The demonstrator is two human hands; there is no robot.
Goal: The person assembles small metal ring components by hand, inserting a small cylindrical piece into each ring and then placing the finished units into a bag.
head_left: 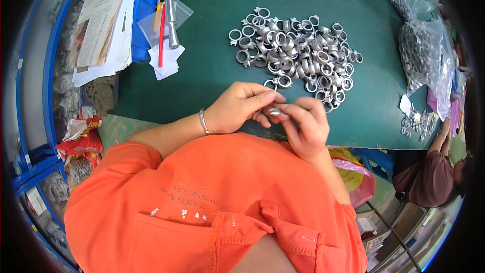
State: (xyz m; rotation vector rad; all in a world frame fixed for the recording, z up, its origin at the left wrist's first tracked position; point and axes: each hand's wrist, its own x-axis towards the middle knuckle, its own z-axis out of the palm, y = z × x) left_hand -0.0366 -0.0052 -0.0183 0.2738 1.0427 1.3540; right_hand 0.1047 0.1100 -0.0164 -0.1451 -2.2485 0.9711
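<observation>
Many metal rings [304, 64] on green tabletop [202, 25], blue shelving [49, 68] left, bagged parts [424, 50] right.

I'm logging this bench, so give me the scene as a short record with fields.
Left hand: fingers close to a small shiny metal piece
Right hand: fingertips at that same piece; exact grip blurred
Surface: green tabletop
Beyond hands: heap of metal rings
Upper left: metal rod, red stick, printed sheets
Far right: clear bag of metal parts
Lower right: another person, dark top
</observation>
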